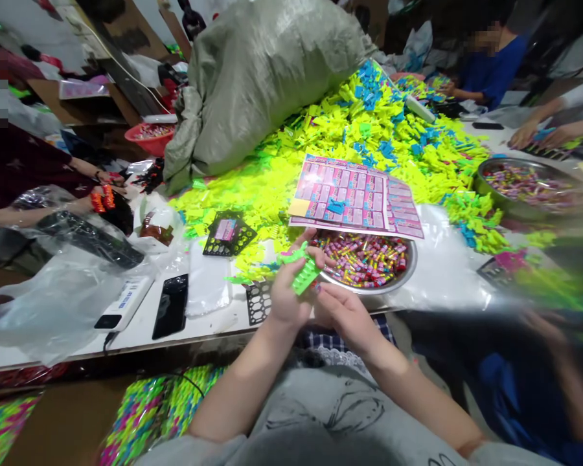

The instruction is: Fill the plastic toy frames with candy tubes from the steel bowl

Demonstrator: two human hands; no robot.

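Observation:
My left hand (287,299) is closed around a bright green slotted plastic piece (306,277), held up above the table's front edge. Just to its right, my right hand (344,314) has thumb and fingertips pinched together close to the green piece; whatever may be between them is too small to make out. Behind both hands stands a metal bowl (402,282) full of small pink, yellow and red tubes (364,259). Printed pink sheets (340,194) lie across the bowl's far rim, with a small blue plastic piece (337,206) on top.
A large pile of yellow-green and blue plastic pieces (359,136) spreads behind, under a big grey sack (272,71). On the left lie a phone (170,307), a white power strip (124,303) and black perforated plates (229,234). Co-workers sit left and right; another metal bowl (486,191) stands right.

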